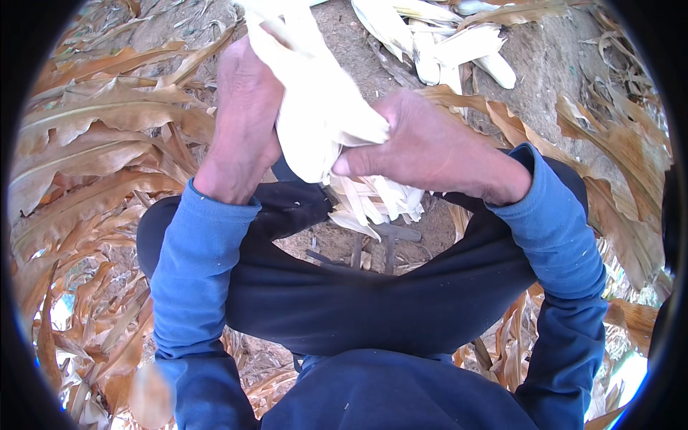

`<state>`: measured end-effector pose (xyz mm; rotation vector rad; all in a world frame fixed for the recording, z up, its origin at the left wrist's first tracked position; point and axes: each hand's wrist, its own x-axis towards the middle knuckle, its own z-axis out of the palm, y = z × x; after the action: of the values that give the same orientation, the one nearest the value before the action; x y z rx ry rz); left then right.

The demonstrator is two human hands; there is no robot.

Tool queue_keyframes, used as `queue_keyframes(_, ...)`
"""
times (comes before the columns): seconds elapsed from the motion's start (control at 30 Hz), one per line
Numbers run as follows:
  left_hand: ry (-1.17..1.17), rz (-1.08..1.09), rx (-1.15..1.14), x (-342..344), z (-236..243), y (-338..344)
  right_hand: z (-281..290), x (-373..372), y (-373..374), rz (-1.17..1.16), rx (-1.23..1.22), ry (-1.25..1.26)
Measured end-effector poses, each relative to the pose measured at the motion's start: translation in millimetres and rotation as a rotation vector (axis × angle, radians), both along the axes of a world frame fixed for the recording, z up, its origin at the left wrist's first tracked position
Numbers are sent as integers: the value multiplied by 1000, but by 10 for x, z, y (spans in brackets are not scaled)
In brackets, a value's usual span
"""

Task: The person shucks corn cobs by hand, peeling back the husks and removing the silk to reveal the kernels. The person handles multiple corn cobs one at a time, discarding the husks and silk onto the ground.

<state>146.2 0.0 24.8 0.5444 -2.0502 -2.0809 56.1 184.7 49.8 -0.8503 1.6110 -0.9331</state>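
Observation:
An ear of corn (315,107) in pale, dry husk is held up in front of my knees, so bright that its details wash out. My left hand (247,100) grips it from the left side, its fingers mostly hidden behind the husk. On the other side my right hand (430,140) is closed on the husk near the lower end, thumb pressed against it. Whether any kernels are bared cannot be made out. Just below the ear, loose strips of husk (380,201) lie on the ground between my legs.
More corn ears in pale husk (444,46) lie in a pile on the soil ahead, right of centre. Dry brown corn leaves (93,129) crowd the left side, and others (609,165) stand at the right. Dark sticks or bars (390,240) lie between my bent legs.

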Motion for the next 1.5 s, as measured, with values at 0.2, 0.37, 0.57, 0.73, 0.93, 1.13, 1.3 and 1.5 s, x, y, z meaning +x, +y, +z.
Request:
queue_keyframes(0.2,61,166,553,-40,127,118,64,-220,4,-462,-217,-337)
queue_keyframes(0.37,-61,66,331,48,187,316,-82,-154,-25,-451,-183,-219)
queue_keyframes(0.57,-64,70,330,47,219,377,-65,-124,-65,-398,-243,5)
queue_keyframes(0.73,-83,-2,427,75,204,373,-97,-128,-38,-364,-186,-176)
queue_keyframes(0.93,-75,-68,509,59,248,379,19,-165,-45,-411,-208,-189)
queue_keyframes(1.13,-85,-42,506,71,241,407,51,-206,-25,-356,-160,-47)
queue_keyframes(1.3,-46,-18,491,53,272,429,37,-191,-22,-425,-243,-96)
queue_keyframes(1.5,-128,-151,459,89,248,347,-26,-213,-10,-419,-243,-78)
